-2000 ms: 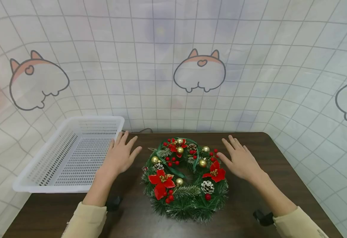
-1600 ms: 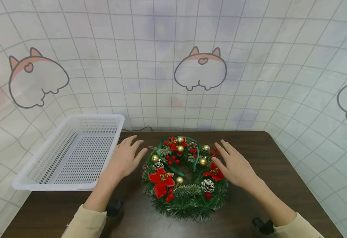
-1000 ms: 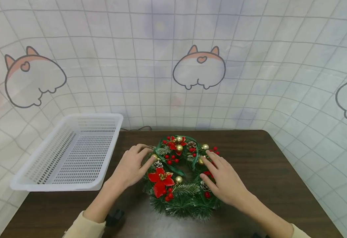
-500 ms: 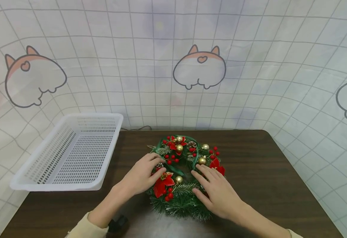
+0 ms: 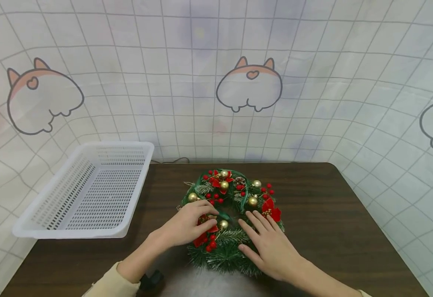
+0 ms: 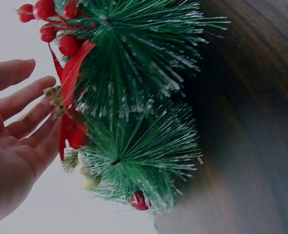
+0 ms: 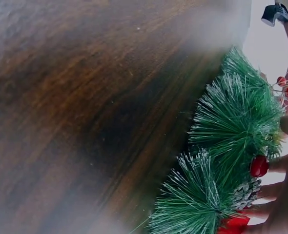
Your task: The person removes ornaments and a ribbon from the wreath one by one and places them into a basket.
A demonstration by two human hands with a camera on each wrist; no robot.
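Currently, the wreath (image 5: 227, 252) lies flat on the dark wood table (image 5: 313, 194), its red flowers and gold balls uppermost. Left hand (image 5: 186, 224): over the wreath's front-left part, fingers loosely bent at a red flower (image 5: 199, 240), thumb apart, grip wide; firm contact cannot be told. Right hand (image 5: 270, 251): over the wreath's front-right part, fingers spread and nearly straight, grip wide; a snow-tipped pine cone (image 7: 246, 193) sits beside its fingers. White perforated basket (image 5: 67, 234) stands left of the wreath. Gridded cloth (image 5: 179, 123) hangs behind the wreath.
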